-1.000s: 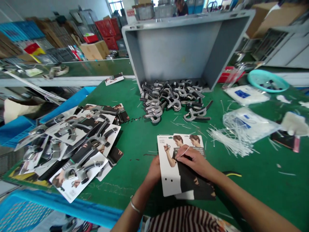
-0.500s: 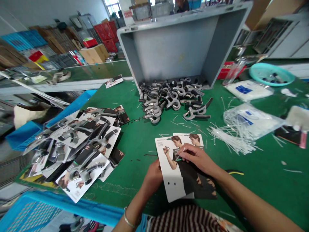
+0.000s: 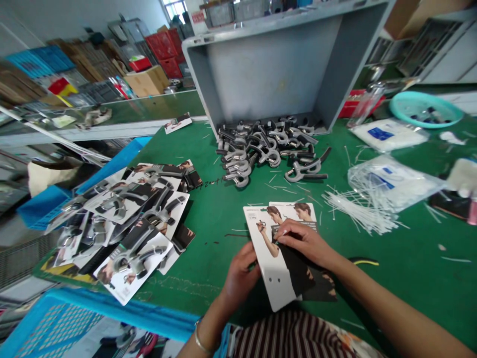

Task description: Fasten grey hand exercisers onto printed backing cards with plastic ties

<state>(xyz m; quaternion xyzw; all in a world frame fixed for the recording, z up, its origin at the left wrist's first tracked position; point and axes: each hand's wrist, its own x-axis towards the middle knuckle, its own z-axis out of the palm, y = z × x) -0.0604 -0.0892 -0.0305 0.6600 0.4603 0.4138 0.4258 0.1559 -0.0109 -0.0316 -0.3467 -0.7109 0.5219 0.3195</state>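
A printed white-and-black backing card (image 3: 274, 278) is tilted up in front of me, overlapping another printed card (image 3: 324, 288) on the table. My left hand (image 3: 240, 271) grips its left edge, with some fingertips hidden behind it. Across the card's front, my right hand (image 3: 303, 243) pinches a thin white cable tie (image 3: 284, 231) near the middle; most of the tie is covered by the fingers. Two small holes show low on the card. To the left lies a heap of cards with grey-and-black hand grips (image 3: 137, 263) on them.
Beyond the cards, loose hand grips (image 3: 261, 149) spill from a grey crate (image 3: 276, 74) on its side. White cable ties (image 3: 357, 211) and plastic bags (image 3: 391, 181) lie at right, near a turquoise basin (image 3: 425, 109). Yellow-handled pliers (image 3: 365, 261) sit by my right forearm; a blue crate (image 3: 122, 311) stands front left.
My left hand shows more of its thumb and fingers at the card's edge. The card's lower end has swung slightly right. My right hand stays pinched at the card's middle.
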